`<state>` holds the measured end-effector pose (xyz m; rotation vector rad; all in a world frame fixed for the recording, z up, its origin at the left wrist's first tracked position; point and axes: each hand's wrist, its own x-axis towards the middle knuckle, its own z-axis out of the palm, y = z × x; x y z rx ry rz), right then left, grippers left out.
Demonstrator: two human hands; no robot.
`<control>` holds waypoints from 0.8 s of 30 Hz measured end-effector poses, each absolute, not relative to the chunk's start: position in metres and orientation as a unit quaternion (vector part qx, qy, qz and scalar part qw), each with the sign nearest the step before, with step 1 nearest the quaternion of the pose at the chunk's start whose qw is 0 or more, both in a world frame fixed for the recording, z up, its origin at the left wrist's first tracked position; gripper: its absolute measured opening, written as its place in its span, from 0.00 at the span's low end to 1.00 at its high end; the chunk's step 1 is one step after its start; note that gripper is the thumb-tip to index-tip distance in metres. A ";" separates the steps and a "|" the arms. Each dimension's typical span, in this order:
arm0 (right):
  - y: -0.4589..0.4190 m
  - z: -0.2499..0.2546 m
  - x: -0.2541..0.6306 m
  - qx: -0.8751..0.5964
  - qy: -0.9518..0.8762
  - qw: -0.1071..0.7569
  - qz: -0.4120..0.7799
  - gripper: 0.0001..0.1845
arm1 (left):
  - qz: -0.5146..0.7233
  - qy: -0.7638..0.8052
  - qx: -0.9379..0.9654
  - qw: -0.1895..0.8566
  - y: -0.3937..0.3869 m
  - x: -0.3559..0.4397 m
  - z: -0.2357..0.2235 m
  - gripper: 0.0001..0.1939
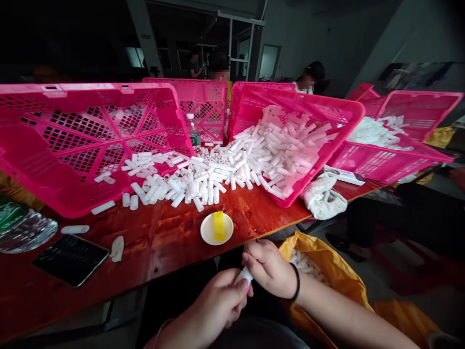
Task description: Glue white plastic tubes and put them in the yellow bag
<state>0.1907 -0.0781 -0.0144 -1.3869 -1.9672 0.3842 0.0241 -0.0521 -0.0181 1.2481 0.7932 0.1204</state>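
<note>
A short white plastic tube point(244, 276) is pinched between the thumb and fingers of my left hand point(221, 298), just past the table's front edge. My right hand point(267, 266) is closed in a fist against the tube's far end. What its fingers wrap round is hidden, though a small dark tip shows above the knuckles. A heap of similar white tubes point(210, 179) spreads over the red-brown table point(163, 242). Beyond my hands, a small white dish point(207, 237) holds a yellow strip point(218, 225).
Pink crates point(119, 131) lie tipped on their sides; another pink crate point(348, 111) spills tubes. A yellow sack point(348, 276) with tubes stands under my right forearm. At left are a phone point(70, 259) and a large bottle point(25, 230). A white cloth point(325, 196) hangs at the right edge.
</note>
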 end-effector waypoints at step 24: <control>-0.188 -0.121 0.315 -0.862 -0.397 0.303 0.087 0.20 | 0.231 0.283 0.889 0.275 -0.022 0.008 -0.061 0.34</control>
